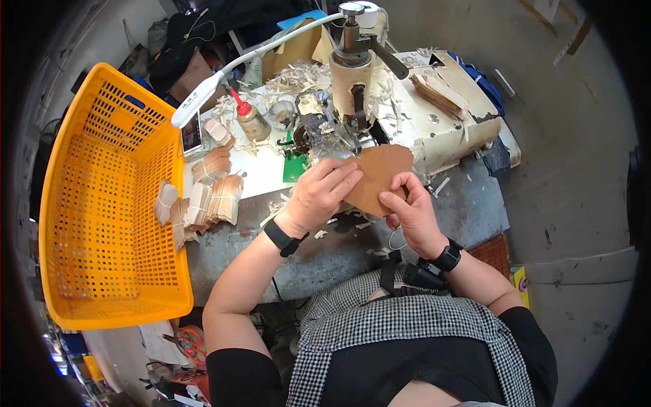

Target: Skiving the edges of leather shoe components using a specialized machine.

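Both of my hands hold a fanned stack of flat brown leather pieces [373,178], just in front of the machine head. My left hand [322,190] is closed at the stack's left edge, fingers lying over the top piece. On the right edge, my right hand [415,207] pinches the stack with the thumb on top; its other fingers are partly hidden underneath. The machine [349,85], a worn cream-coloured post with a metal knob and dark lever, stands right behind the stack. Its working parts are partly covered by the leather pieces.
A yellow plastic crate [183,271] stands at the left. Tied bundles of leather pieces [225,198] lie beside it. Behind are a red-tipped bottle [253,125], a white lamp arm [203,96] and pale scraps [298,76]. More strips [434,98] rest on the machine's right side. Orange-handled scissors [192,344] lie low left.
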